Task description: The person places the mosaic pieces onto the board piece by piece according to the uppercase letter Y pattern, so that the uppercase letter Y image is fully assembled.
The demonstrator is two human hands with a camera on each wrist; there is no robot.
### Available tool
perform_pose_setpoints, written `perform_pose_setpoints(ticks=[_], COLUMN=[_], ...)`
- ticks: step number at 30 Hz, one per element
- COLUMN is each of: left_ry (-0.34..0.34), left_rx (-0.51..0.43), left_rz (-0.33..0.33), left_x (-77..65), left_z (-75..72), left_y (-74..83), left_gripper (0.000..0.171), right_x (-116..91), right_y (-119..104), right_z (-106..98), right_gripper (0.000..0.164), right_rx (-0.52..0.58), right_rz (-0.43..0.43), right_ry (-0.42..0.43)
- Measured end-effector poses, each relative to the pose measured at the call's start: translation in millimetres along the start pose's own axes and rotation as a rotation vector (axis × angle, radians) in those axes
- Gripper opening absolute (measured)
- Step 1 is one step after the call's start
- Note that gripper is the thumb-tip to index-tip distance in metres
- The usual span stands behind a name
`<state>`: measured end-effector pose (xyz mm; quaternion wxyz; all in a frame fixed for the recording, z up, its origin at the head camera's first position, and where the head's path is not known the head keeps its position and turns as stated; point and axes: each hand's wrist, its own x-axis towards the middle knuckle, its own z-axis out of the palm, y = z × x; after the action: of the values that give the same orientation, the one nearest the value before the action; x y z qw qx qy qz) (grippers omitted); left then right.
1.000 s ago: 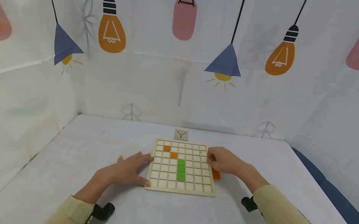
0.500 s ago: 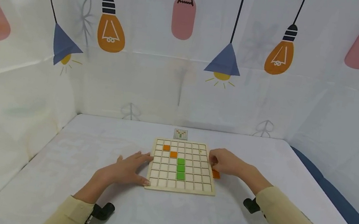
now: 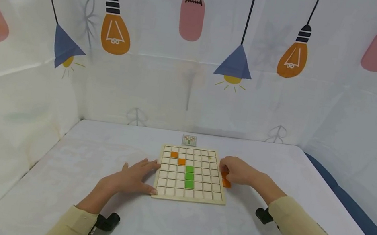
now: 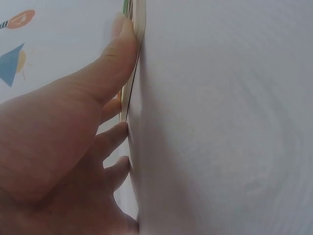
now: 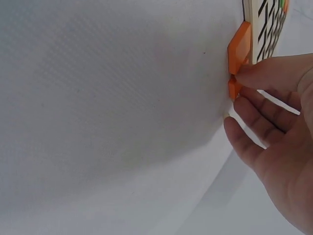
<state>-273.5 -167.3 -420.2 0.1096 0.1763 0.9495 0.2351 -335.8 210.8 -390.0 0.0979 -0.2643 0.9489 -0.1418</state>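
Note:
A square wooden grid board lies flat on the table. Set in its cells are two orange tiles and three green tiles. My left hand rests at the board's left edge, fingers spread, thumb near the front corner; the left wrist view shows that thumb along the board's side. Just off the right edge, my right hand pinches a loose orange tile between thumb and curled fingers. Another loose orange tile lies beside it, against the board.
A small pattern card with a printed grid lies behind the board. A white cloth covers the table. Printed curtains enclose the back and sides, and a dark blue strip runs past the table's right edge.
My right hand has drawn slightly right, away from the board's edge, and more orange shows beneath it. The left hand stays in place. The head view has shifted a little.

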Motion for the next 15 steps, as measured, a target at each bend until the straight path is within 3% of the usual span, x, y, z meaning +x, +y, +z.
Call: perform_pose_setpoints(ticks=[7, 15], left_ry=[0.000, -0.006], left_rx=[0.000, 0.003], left_rz=[-0.003, -0.007], left_x=[0.2, -0.5], left_z=[-0.1, -0.9], left_y=[-0.4, 0.8], left_gripper=[0.090, 0.090], right_x=[-0.5, 0.0], right_y=[0.0, 0.0], right_z=[-2.2, -0.7], right_gripper=[0.024, 0.020], right_rx=[-0.008, -0.045], right_rz=[-0.007, 0.057], right_ry=[-0.011, 0.001])
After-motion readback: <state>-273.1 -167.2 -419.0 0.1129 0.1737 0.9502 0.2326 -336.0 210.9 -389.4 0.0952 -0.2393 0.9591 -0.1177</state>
